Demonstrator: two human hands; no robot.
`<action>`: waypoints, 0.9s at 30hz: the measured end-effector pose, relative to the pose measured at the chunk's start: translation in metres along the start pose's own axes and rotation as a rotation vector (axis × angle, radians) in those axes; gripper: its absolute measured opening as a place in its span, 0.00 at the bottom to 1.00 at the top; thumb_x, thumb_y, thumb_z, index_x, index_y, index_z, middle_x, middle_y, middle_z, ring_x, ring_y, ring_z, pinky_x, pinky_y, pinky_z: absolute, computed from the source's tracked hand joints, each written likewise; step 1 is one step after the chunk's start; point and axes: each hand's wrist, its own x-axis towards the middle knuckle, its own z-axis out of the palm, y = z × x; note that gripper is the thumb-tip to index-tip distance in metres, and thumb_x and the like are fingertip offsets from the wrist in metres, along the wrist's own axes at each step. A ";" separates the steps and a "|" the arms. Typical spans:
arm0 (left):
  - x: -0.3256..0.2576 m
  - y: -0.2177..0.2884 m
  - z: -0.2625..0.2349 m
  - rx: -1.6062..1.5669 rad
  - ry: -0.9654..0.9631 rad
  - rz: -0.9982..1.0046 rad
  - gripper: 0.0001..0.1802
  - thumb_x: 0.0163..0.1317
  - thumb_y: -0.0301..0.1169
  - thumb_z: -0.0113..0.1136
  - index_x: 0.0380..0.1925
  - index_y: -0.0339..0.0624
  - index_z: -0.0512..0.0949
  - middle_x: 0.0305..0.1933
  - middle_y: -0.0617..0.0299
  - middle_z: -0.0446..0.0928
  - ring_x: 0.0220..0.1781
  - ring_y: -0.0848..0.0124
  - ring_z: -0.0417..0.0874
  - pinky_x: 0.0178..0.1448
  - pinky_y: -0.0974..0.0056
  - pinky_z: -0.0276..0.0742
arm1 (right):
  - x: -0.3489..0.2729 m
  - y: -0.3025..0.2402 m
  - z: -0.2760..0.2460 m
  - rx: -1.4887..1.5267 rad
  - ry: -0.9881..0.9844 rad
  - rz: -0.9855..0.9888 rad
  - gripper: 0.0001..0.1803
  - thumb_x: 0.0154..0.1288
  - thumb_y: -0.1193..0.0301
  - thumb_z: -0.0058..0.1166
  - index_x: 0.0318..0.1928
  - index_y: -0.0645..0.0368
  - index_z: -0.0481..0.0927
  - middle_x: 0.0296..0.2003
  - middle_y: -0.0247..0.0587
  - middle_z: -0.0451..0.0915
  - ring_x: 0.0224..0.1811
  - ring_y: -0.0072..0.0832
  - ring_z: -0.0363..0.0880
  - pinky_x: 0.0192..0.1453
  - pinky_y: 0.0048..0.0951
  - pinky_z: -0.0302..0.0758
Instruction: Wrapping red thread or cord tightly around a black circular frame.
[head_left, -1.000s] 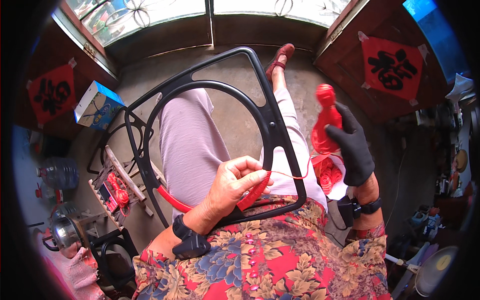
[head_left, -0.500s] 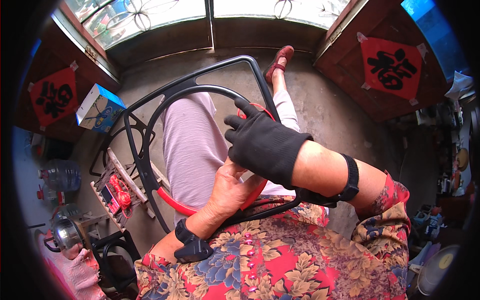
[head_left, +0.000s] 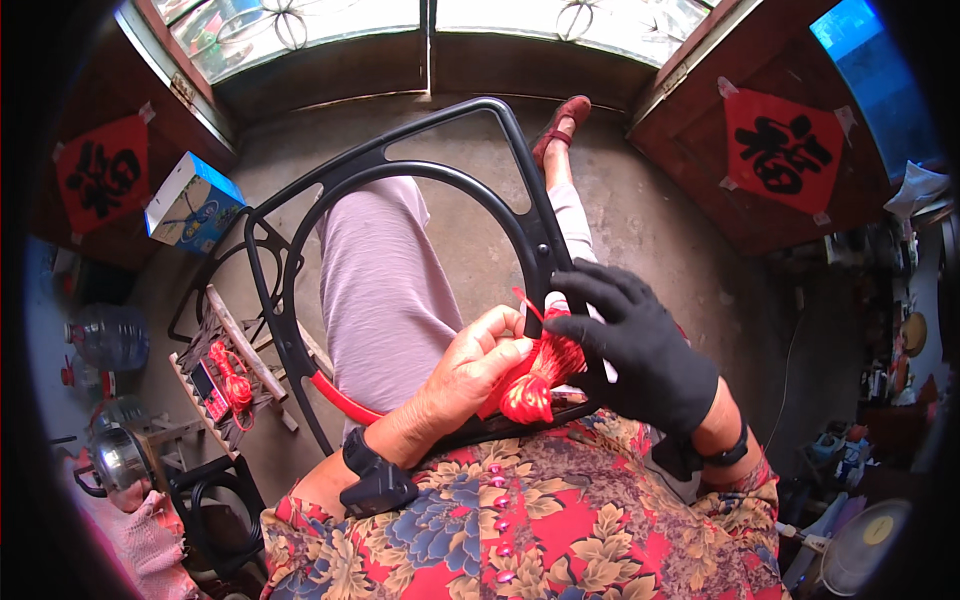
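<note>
A black frame with a round opening lies tilted across my lap. Red cord wrapping covers part of its near ring. My bare left hand is closed at the ring's right side, thumb and fingers pinching red cord there. Against the ring, just right of those fingertips, sits a loose bundle of red cord, a short strand sticking up above it. My right hand, in a black glove, is over the bundle's right side with its fingers stretched apart. Its thumb lies by the cord; whether it presses on it I cannot tell.
On the left, a low wooden stool carries another red cord bundle and a small red device. Beyond it stand a blue and white box and a second black frame. A steel pot is at lower left.
My right hand has moved down and right from the ring, uncovering the cord bundle, and its fingers have spread. My left hand has shifted slightly up and right, to the ring's right side.
</note>
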 end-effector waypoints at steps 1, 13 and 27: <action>0.000 0.001 0.000 -0.061 -0.009 -0.045 0.04 0.66 0.28 0.48 0.38 0.39 0.69 0.37 0.69 0.71 0.39 0.82 0.71 0.46 0.74 0.69 | -0.005 -0.006 0.001 0.027 0.000 0.022 0.26 0.43 0.68 0.65 0.47 0.55 0.75 0.55 0.45 0.70 0.60 0.44 0.66 0.63 0.45 0.61; 0.004 -0.003 -0.007 -0.060 0.061 -0.189 0.06 0.64 0.30 0.57 0.37 0.40 0.74 0.36 0.65 0.78 0.33 0.82 0.79 0.36 0.78 0.77 | -0.057 -0.019 0.012 1.336 0.292 0.609 0.25 0.53 0.62 0.62 0.49 0.59 0.72 0.46 0.45 0.78 0.56 0.42 0.74 0.62 0.44 0.67; 0.001 -0.001 0.003 -0.142 0.037 -0.210 0.09 0.66 0.33 0.53 0.41 0.40 0.72 0.33 0.51 0.80 0.29 0.67 0.84 0.32 0.67 0.83 | -0.123 0.061 -0.011 2.038 0.673 0.114 0.27 0.64 0.55 0.51 0.54 0.64 0.71 0.48 0.47 0.77 0.53 0.34 0.76 0.61 0.37 0.67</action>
